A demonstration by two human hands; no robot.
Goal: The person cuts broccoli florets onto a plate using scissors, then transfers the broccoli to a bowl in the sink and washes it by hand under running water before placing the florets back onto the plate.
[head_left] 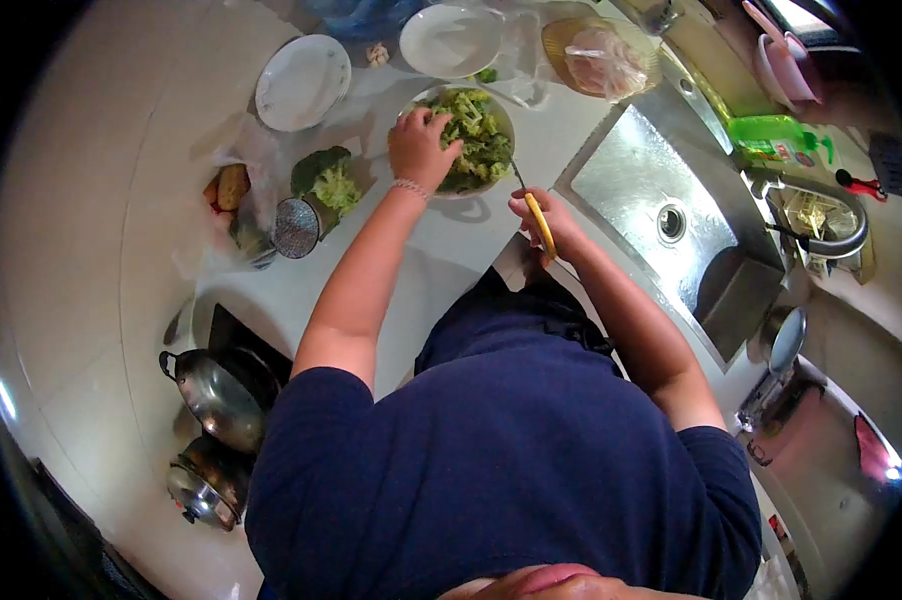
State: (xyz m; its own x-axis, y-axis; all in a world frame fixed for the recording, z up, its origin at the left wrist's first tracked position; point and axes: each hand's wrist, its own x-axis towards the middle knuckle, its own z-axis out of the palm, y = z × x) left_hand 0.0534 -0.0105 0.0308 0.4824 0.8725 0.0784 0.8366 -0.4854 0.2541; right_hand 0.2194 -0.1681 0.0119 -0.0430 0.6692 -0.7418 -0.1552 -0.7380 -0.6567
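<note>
A round bowl (512,130) full of cut green broccoli (476,125) stands on the white counter before me. My left hand (424,148), with a bracelet at the wrist, reaches over the bowl's left side. Its fingers are apart and bent, touching or just above the broccoli; no piece shows clearly in them. To the right of the bowl, my right hand (556,222) grips scissors (541,226) by their yellow handle. Their dark, thin blades point up toward the bowl's right rim. Left of my forearm lies a head of broccoli (333,185), beside a metal-mesh cylinder (297,228).
White plates (304,82) and a white dish (451,41) stand at the back. A bagged item sits in a yellowish basket (561,62). The steel sink (631,170) is at right. Left are a plastic bag (254,180) with vegetables and a wok (221,400).
</note>
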